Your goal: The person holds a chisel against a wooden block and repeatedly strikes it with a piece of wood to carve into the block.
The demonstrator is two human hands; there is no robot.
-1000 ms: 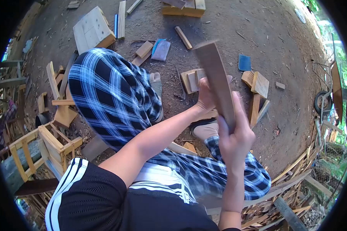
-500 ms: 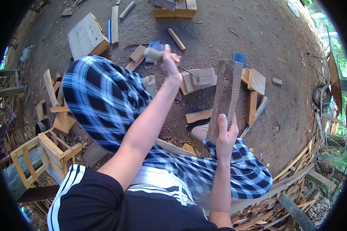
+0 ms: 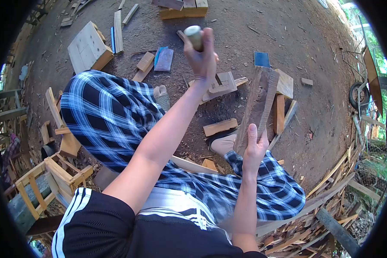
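My left hand (image 3: 201, 58), raised in front of me, is closed round the pale, round-ended handle (image 3: 193, 36) of a hand tool. The tool's working end is mostly hidden by the hand. Below and beyond the hand lies a notched wooden block (image 3: 225, 82) on the ground, partly covered by my wrist. My right hand (image 3: 254, 150) grips the lower end of a thick wooden block (image 3: 258, 103), thumb on its near face. That block is long, rough and brown, tilted up, with a ridged right side.
Stacked wood pieces (image 3: 284, 84) stand just right of the held block. A blue sandpaper-like sheet (image 3: 262, 59) and a blue-purple packet (image 3: 164, 59) lie farther off. A wooden box (image 3: 90, 47) sits at left, a small wooden frame (image 3: 51, 180) lower left, and wood scraps (image 3: 296, 232) lower right.
My left hand has moved up and to the right with the tool, whose curved metal shaft showed before. The wooden block in my right hand now leans slightly more to the right.
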